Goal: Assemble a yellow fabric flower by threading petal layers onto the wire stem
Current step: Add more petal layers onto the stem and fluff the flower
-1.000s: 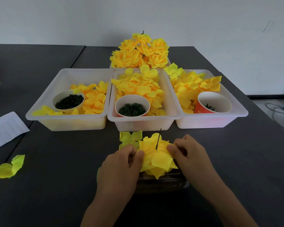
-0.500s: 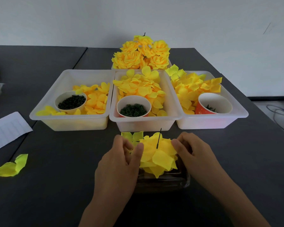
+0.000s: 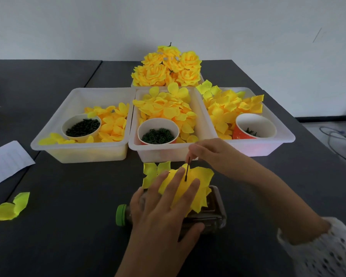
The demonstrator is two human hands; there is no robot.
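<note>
a loose petal (image 3: 7,209) lies on the dark table (image 3: 68,226) at the near left, with a white paper (image 3: 5,163) beyond it. three white bins stand in a row further back: the left bin (image 3: 54,126) holds petals and a cup (image 3: 81,127) of dark bits, the middle bin (image 3: 205,118) holds petals and a cup of rings (image 3: 158,133), and the right bin (image 3: 284,128) holds petals and a red cup (image 3: 255,125). finished flowers (image 3: 166,67) are heaped at the far side behind the middle bin. near the middle, a bottle (image 3: 212,214) with a green cap (image 3: 121,214) lies on its side. the left hand (image 3: 164,212) rests on it with fingers straight and spread, pressing the petal layers (image 3: 194,188) flat on top. the wire (image 3: 187,169) stands up through the layers between the fingers. the right hand (image 3: 214,153) pinches the wire's top between thumb and forefinger. another petal piece (image 3: 153,170) lies on the table just behind the layers.
</note>
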